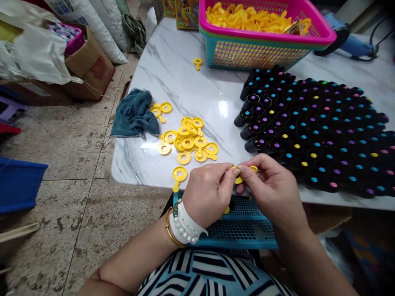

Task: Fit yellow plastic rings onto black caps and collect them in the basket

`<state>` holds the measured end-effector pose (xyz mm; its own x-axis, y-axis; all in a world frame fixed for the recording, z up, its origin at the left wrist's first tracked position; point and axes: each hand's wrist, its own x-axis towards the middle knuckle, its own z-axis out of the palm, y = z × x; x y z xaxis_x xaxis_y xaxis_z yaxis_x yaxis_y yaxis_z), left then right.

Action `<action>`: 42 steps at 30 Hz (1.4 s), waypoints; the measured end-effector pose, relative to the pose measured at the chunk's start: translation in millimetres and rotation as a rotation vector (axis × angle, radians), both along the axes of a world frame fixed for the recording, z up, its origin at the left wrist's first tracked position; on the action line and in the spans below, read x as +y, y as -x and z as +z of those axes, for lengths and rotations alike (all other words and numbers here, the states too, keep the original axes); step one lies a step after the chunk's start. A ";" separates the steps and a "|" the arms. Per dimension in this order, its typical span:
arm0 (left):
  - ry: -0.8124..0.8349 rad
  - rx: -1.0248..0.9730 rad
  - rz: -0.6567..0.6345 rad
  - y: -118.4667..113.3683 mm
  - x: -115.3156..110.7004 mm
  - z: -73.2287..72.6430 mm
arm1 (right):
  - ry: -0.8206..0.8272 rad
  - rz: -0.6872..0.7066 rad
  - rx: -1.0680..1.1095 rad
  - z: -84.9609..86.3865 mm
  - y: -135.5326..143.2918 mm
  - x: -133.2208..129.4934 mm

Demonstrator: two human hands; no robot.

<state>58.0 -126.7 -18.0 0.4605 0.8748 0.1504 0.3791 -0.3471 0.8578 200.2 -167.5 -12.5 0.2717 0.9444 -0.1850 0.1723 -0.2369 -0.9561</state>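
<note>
A yellow plastic ring with a tab (238,180) is pinched between my two hands at the table's front edge. My left hand (211,191), with bracelets at the wrist, is closed on its left side. The thumb and fingers of my right hand (271,187) grip its right side; much of the ring is hidden by the fingers. Below the hands is a blue mesh basket (247,242). Several loose yellow rings (187,142) lie heaped on the marble-patterned table (135,164), left of my hands. One single ring (179,174) lies closest to my left hand.
Many black tubes with coloured dots (327,123) are packed together on the right. A pink-rimmed basket (268,37) full of yellow rings stands at the back, near a blue power tool (354,43). A teal cloth (135,115) lies at the left edge. Cardboard boxes (88,65) sit on the floor.
</note>
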 end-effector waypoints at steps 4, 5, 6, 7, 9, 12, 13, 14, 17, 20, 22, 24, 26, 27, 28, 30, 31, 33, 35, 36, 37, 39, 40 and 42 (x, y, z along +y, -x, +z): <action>-0.041 -0.006 0.018 -2.0 -6.5 -9.0 | -0.002 -0.009 -0.149 5.3 -3.1 -4.5; -0.052 -0.005 0.011 -2.1 -7.9 -10.5 | 0.002 -0.005 -0.161 5.8 -4.8 -4.9; -0.060 0.000 0.006 -2.1 -8.8 -11.2 | 0.008 0.001 -0.153 5.7 -6.6 -4.9; -0.063 0.007 0.000 -2.2 -8.9 -11.2 | 0.015 0.012 -0.131 5.1 -8.3 -4.7; -0.043 0.021 -0.015 -2.7 -7.3 -9.3 | 0.029 0.040 -0.076 2.1 -10.8 -4.1; 0.002 0.066 0.011 -4.4 -4.1 -6.0 | 0.003 0.029 -0.046 -5.2 -10.4 -4.6; 0.005 0.081 0.029 -4.8 -4.4 -5.9 | -0.016 0.018 -0.042 -7.6 -9.4 -5.2; -0.003 0.084 0.047 -5.0 -5.6 -6.5 | -0.036 0.006 -0.036 -9.8 -8.2 -5.8; -0.097 0.034 0.065 -3.8 -13.5 -12.8 | -0.067 0.007 0.023 -12.9 -5.6 -5.9; -0.238 0.039 0.075 -2.4 -21.1 -22.4 | -0.073 0.012 0.079 -11.6 -8.3 -6.3; -0.293 0.069 0.087 -2.6 -24.0 -26.5 | -0.096 0.011 0.108 -9.8 -13.2 -9.1; -0.307 0.071 0.088 -3.5 -24.7 -26.8 | -0.121 0.004 0.185 -8.0 -19.1 -12.1; -0.289 0.063 0.072 -4.5 -22.9 -23.9 | -0.089 0.027 0.287 -6.4 -24.5 -12.0; -0.272 0.061 0.067 -4.9 -21.4 -21.8 | -0.049 0.060 0.327 -5.6 -26.8 -10.2; -0.252 0.061 0.064 -5.3 -19.7 -19.4 | 0.000 0.101 0.353 -4.8 -28.7 -7.2; -0.210 0.071 0.064 -5.9 -16.5 -15.2 | 0.090 0.186 0.381 -2.9 -31.3 0.6; -0.193 0.081 0.064 -6.2 -15.2 -13.5 | 0.123 0.230 0.384 -1.8 -31.8 4.6; -0.167 0.116 0.053 -7.0 -13.0 -11.0 | 0.168 0.321 0.346 0.8 -30.9 11.1; -0.148 0.170 0.027 -8.6 -10.5 -9.8 | 0.184 0.372 0.260 3.7 -28.4 15.2; -0.142 0.200 0.012 -9.5 -9.1 -9.7 | 0.185 0.376 0.216 4.9 -27.0 16.4; -0.137 0.230 -0.001 -10.5 -7.6 -10.0 | 0.184 0.369 0.180 5.9 -25.8 16.9; -0.132 0.291 -0.015 -11.7 -5.8 -11.4 | 0.176 0.368 0.145 6.9 -24.7 15.5; -0.132 0.319 -0.019 -11.6 -5.6 -12.3 | 0.171 0.389 0.143 7.0 -24.7 13.5; -0.135 0.364 -0.021 -10.3 -6.1 -13.9 | 0.143 0.449 0.125 6.4 -25.2 7.7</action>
<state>68.4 -132.8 -31.9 0.5228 0.8480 0.0871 0.6419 -0.4588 0.6143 225.4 -159.7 -6.1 -0.1892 0.9258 -0.3272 0.1735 -0.2964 -0.9392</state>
